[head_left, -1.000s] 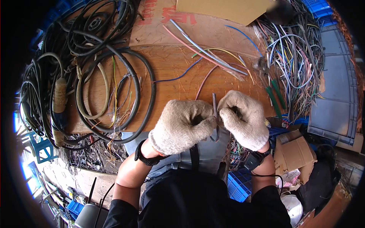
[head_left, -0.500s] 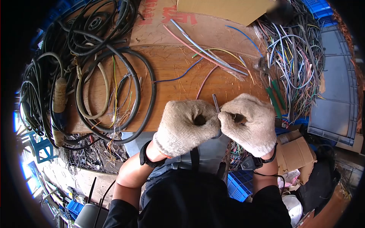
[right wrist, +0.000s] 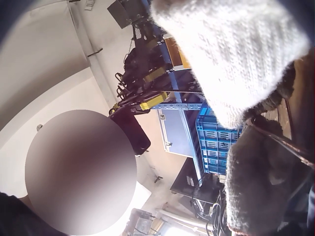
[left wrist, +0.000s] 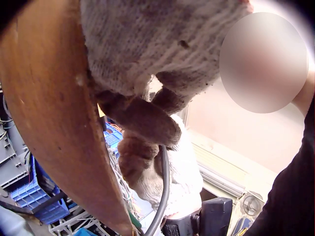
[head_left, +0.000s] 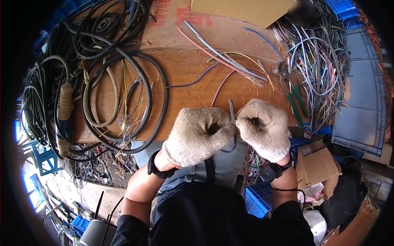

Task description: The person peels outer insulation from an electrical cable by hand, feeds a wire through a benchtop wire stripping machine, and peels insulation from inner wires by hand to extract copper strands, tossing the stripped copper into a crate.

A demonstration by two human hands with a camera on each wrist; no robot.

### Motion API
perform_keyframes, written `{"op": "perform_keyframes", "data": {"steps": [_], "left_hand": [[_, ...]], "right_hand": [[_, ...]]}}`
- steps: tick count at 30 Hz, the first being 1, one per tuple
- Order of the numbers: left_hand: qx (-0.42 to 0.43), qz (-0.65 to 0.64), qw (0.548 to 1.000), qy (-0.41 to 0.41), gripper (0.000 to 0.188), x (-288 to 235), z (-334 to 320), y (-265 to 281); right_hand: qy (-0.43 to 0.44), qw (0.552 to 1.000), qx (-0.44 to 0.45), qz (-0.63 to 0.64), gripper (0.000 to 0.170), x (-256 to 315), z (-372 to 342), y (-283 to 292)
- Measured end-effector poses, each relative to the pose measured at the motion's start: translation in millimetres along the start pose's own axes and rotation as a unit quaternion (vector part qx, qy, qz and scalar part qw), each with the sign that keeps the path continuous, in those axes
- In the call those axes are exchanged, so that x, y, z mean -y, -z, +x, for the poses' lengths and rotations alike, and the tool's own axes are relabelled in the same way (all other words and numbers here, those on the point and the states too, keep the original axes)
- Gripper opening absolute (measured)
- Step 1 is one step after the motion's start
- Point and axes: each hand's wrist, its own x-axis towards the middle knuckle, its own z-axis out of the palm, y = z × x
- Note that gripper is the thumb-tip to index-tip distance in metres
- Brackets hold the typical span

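Grey cable (head_left: 231,107): gripped at left between curled thumb and fingers of left hand (head_left: 200,137), jutting past both sides of the fingertips, near the edge of the wooden table (head_left: 191,96). Seemingly pinched too, just rightward, by the curled right hand (head_left: 264,130). Probably being peeled or split; likely calling next for steadying left, pulling right.

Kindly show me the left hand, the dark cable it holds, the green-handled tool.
Left hand (head_left: 198,137): head view, middle of the glove.
Dark cable (left wrist: 166,176): left wrist view, its visible middle.
Green-handled tool (head_left: 294,108): head view, one handle.
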Motion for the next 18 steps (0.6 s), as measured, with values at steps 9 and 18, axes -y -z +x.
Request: {"op": "perform_keyframes", "data": {"steps": [9,18], "left_hand": [[-0.002,0.074,0.997,-0.033,0.013,-3.3,1.0,-2.2],[0.008,0.009,1.0,0.007,0.016,5.1,-0.2,0.7]], "right_hand": [[-0.052,0.997,0.037,-0.032,0.005,15.0,2.8,9.3],[-0.074,0.995,0.063,0.021,0.006,9.8,6.5,6.9]]}}
